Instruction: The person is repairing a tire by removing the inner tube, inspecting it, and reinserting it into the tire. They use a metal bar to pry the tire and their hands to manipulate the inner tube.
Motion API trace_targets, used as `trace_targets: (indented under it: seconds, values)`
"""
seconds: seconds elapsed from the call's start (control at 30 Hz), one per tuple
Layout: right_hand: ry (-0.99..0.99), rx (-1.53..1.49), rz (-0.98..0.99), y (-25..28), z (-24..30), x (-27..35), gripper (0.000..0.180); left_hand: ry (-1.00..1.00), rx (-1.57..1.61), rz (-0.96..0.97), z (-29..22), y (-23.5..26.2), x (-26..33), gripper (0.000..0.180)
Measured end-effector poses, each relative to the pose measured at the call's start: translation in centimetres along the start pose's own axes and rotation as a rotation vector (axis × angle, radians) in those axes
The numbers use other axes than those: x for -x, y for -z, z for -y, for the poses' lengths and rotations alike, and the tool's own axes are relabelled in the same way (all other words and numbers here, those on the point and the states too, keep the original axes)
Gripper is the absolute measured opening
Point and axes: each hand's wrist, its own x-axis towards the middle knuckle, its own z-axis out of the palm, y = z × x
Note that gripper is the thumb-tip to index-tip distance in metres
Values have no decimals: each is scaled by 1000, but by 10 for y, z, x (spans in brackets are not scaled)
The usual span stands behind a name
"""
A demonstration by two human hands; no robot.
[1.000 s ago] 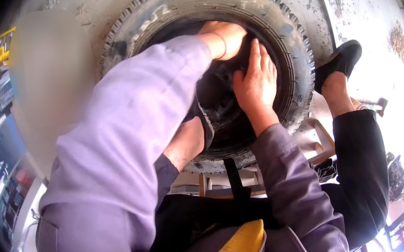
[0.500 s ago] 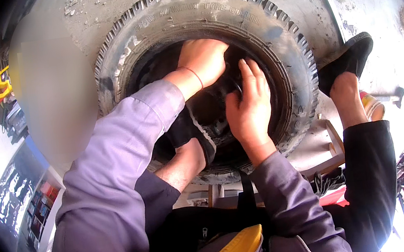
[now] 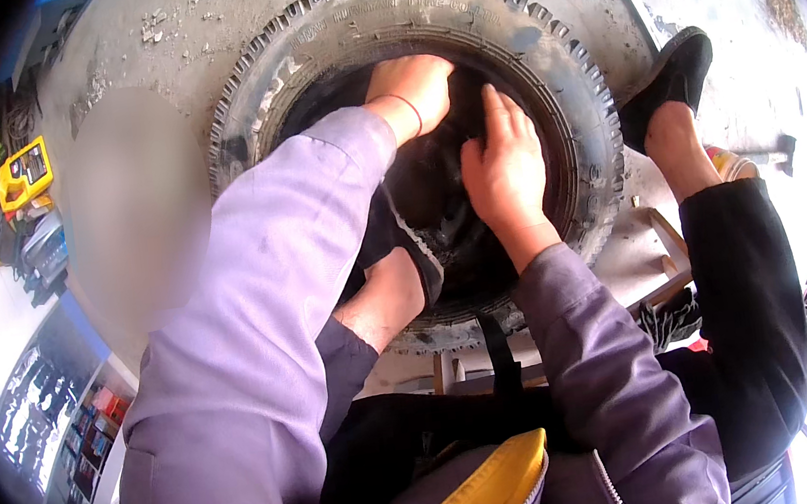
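A large, worn black tyre [image 3: 558,72] lies flat on the floor in front of me, its dark hollow middle facing up. Over the far part of that opening is my left hand [image 3: 412,90], closed with knuckles up; its fingertips are hidden, and so is anything inside them. My right hand [image 3: 507,174] is over the right side of the opening, fingers stretched out and thumb apart, holding nothing. Whether it touches the inner wall I cannot tell. Between my forearms, a foot in a black shoe [image 3: 383,229] is set within the tyre's opening.
My other black shoe [image 3: 675,83] rests on the concrete floor [image 3: 727,11] right of the tyre. Near it are a round can [image 3: 737,165] and a wooden frame [image 3: 666,240]. A yellow jug [image 3: 24,174] and assorted tools are at the far left. A blurred patch covers the left side.
The view has shifted and turned slightly. Both hands now appear a little farther forward over the tyre, in much the same poses as before.
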Motion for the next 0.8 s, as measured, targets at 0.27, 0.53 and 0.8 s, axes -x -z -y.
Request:
trace_targets:
  seconds: [0.27, 0.53, 0.8]
  values:
    - [49, 153, 52, 0, 10, 4, 71, 43, 30, 282, -4, 15, -5, 43]
    - [-512, -538, 176, 21, -4, 41, 25, 21, -2, 371, 7, 14, -12, 45]
    - [-460, -627, 155, -5, -2, 25, 45, 32, -52, 342, -3, 12, -16, 43]
